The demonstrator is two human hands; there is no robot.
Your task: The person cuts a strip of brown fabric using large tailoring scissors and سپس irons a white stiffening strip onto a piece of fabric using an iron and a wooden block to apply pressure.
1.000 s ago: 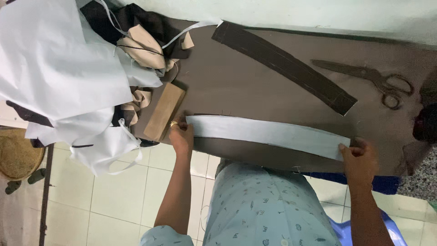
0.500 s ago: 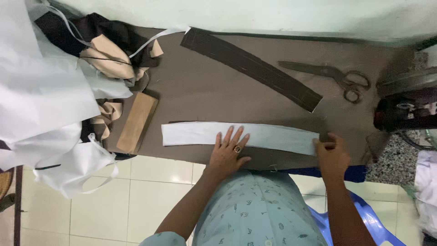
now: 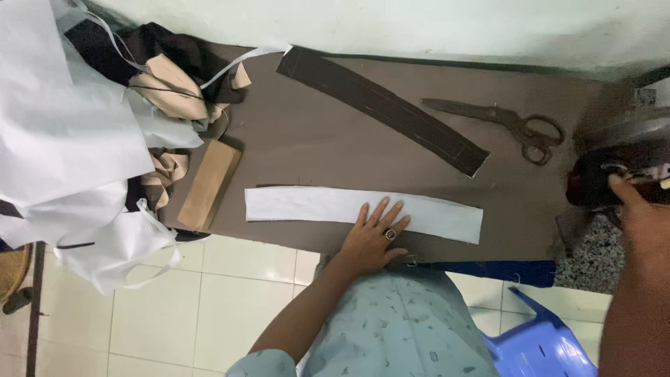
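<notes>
While left hand (image 3: 370, 237) stays flat on white strip (image 3: 363, 211), right hand (image 3: 638, 209) away.

1. The right hand (image 3: 645, 213), beyond the scissors' (image 3: 504, 123) handle end, is cut off by the frame edge; its fingers are out of sight.
2. The dark object (image 3: 614, 164) beside the scissors is blurred; its kind cannot be told.
3. The white sheets (image 3: 63, 132) opposite run off the frame.
</notes>
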